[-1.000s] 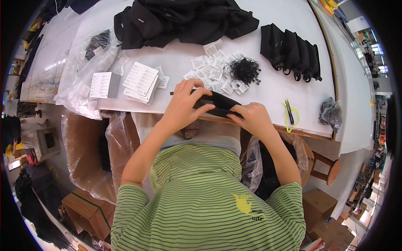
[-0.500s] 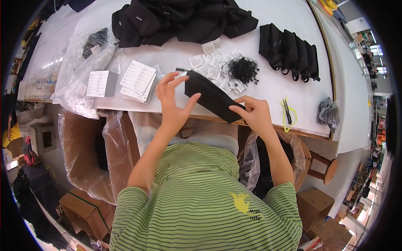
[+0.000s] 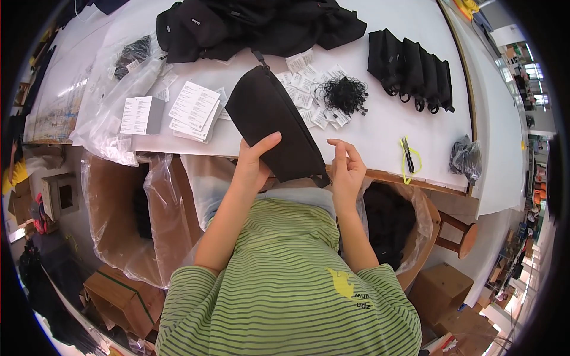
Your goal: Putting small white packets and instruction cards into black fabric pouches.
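Note:
A flat black zip pouch is tilted over the table's front edge, its broad side toward me. My left hand grips its lower left edge, thumb across the face and the other fingers hidden behind. A zipper runs down the pouch's right side, with a pull tab at the top and a small loop at the lower corner. Just right of that corner, my right hand is raised with its fingers apart, holding nothing I can see. Behind the pouch lie loose white tags and a tangle of black strings.
A black pouch heap covers the far side, with a row of black pouches at right. Stacked printed cards and a plastic bag lie left. Yellow-handled snips lie right. Lined cartons stand below the table.
The pouch has turned more upright, showing its broad side. My left hand has come down and taken hold of its edge. My right hand has let go and sits slightly lower left.

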Demonstrator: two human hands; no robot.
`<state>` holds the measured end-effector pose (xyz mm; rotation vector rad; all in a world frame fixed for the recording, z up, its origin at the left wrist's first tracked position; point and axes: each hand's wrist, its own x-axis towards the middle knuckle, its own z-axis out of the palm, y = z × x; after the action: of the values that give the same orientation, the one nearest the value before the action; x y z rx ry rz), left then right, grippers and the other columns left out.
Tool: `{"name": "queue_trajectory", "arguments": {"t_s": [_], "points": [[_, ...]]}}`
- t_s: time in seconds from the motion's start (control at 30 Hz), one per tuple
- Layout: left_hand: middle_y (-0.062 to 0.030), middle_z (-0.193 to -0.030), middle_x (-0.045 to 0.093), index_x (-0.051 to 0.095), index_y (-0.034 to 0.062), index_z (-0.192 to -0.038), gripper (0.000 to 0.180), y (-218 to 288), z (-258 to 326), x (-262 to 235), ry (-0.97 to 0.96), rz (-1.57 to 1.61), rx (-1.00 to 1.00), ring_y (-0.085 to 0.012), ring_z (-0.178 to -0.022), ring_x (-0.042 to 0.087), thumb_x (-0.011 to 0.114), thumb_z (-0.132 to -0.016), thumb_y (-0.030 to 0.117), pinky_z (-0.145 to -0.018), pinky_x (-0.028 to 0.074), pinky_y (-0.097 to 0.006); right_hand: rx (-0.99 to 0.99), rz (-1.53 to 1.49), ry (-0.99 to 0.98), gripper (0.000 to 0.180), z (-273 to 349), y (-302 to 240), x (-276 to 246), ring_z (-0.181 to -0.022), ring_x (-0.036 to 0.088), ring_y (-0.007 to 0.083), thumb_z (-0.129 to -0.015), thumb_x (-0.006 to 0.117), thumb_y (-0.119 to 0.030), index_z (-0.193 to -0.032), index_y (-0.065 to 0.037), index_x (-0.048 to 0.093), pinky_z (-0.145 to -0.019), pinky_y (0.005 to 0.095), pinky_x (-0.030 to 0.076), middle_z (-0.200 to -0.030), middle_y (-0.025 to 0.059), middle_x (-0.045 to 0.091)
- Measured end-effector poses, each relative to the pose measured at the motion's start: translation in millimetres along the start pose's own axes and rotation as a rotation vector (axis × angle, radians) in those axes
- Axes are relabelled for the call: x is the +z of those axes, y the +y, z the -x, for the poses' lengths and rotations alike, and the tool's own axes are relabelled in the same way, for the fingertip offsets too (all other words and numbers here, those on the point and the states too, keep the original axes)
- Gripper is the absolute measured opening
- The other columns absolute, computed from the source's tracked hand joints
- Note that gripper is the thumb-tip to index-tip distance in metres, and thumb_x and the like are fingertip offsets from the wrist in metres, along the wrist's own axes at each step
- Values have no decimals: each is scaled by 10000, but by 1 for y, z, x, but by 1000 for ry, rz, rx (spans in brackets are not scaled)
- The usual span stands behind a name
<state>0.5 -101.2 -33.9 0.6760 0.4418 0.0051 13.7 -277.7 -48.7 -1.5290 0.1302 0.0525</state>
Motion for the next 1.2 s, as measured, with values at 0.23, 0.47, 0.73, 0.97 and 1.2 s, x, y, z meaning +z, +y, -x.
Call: {"name": "queue_trajectory", "arguments": {"t_s": [0.23, 0.47, 0.73, 0.97, 1.2], "points": [[-98, -1077, 604, 526, 0, -1181, 449, -2, 3, -3, 1, 5, -26, -204, -984, 608, 718, -781, 67, -854, 520, -347, 61, -24, -159, 252, -4, 16, -4, -525, 333, -9, -990, 521, -235, -1025, -28, 660, -490, 186, 240, -599, -82, 425], [-98, -1055, 627, 528, -31, -1182, 479, -4, 10, -1, -257, -213, -236, -180, -942, 631, 741, -768, 83, -823, 529, -311, -174, -87, -425, 277, -47, -36, 12, -958, 548, 114, -977, 524, -174, -1146, 29, 606, -833, 229, 430, -1096, 51, 573], [-104, -1051, 627, 520, -36, -1190, 526, 1, 14, 1, -194, -239, -261, -178, -941, 633, 756, -742, 105, -819, 529, -313, -387, -60, -310, 246, -58, -43, 19, -917, 566, 132, -817, 683, -35, -1062, -36, 653, -784, 260, 463, -1081, 41, 593], [-105, -1046, 630, 528, -33, -1181, 494, -6, 12, -1, -165, -203, -296, -173, -913, 637, 740, -754, 100, -803, 532, -310, -466, 99, -239, 124, -59, -39, 16, -851, 571, 124, -814, 688, -29, -935, -36, 662, -724, 244, 453, -1000, 42, 600], [-99, -1014, 644, 554, -22, -1157, 428, -4, -1, -13, -25, 3, -303, -186, -894, 647, 707, -799, 154, -796, 544, -314, -398, 197, -381, 102, -25, -41, 17, -689, 538, 101, -755, 725, -34, -840, -17, 670, -650, 231, 434, -862, 42, 592]]}}
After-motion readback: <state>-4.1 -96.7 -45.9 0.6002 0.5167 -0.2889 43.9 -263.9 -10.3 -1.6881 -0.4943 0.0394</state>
